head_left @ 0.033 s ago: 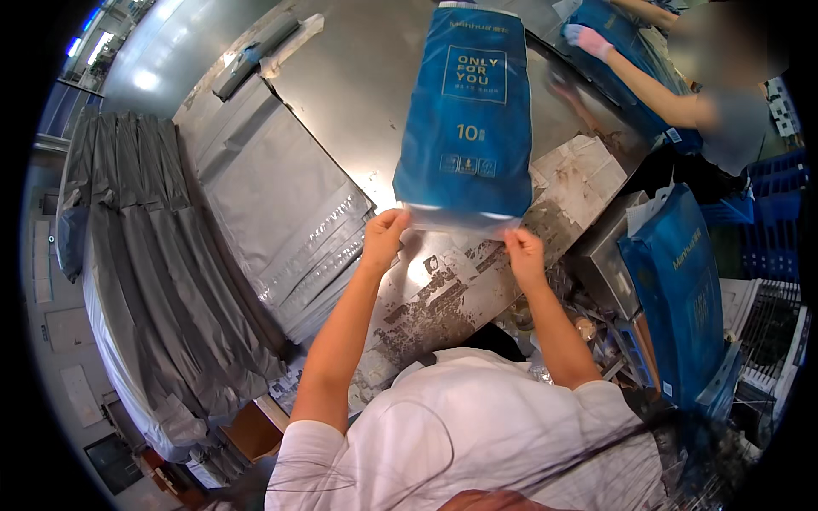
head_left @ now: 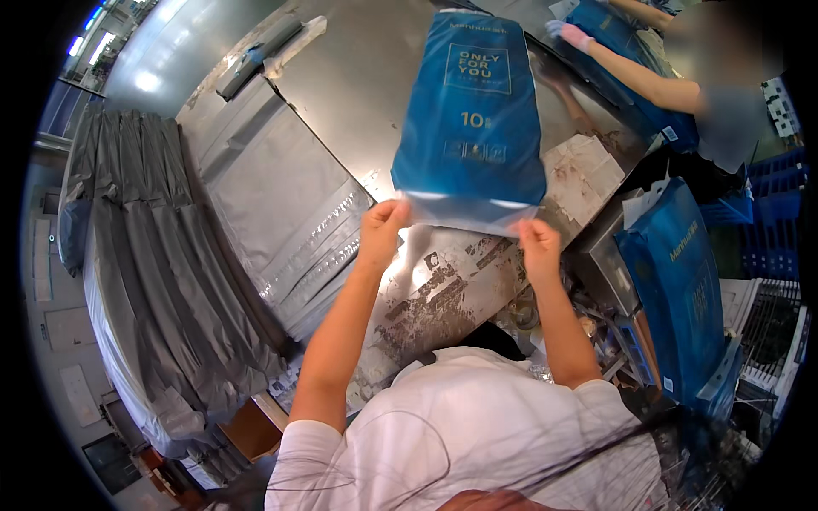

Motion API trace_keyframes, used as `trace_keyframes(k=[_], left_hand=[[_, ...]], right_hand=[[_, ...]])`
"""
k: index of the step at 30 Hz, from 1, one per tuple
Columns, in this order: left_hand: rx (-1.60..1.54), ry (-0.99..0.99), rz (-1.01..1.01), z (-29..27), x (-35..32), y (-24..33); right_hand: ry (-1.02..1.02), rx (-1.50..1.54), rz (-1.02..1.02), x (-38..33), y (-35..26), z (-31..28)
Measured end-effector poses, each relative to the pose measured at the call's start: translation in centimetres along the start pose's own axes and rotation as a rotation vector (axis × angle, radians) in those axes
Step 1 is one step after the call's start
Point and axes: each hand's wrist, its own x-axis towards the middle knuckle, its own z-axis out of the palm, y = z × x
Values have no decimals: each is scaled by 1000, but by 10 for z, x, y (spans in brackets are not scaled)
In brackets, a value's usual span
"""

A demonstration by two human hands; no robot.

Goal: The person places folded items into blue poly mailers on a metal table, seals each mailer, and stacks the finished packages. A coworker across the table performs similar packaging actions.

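Observation:
A filled blue plastic package (head_left: 469, 128) with gold print lies flat on the metal table, its whitish, see-through open edge toward me. My left hand (head_left: 383, 230) pinches the left corner of that edge between thumb and fingers. At its right corner, my right hand (head_left: 540, 247) pinches the film in the same way. The edge is stretched fairly straight between both hands. What fills the package is hidden.
Flat grey plastic bags (head_left: 273, 196) lie on the table (head_left: 354, 68) at left, beside a hanging stack of grey bags (head_left: 162, 298). Another blue package (head_left: 677, 289) stands at right. Far right, a co-worker's gloved hand (head_left: 573, 36) is on a blue package (head_left: 626, 64).
My right hand has shifted slightly right, spreading the package's near edge wider. My left hand has barely moved. The co-worker's gloved hand has moved a little left.

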Motion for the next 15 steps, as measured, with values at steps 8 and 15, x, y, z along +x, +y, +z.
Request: trace_keyframes(k=[8,15], left_hand=[[-247,-51,61,24,-55,125],[-56,-275,202,-23,-137,121]], right_hand=[[-45,297,-90,-36,-119,-8],[-217,631,388,-28,-81,-43]])
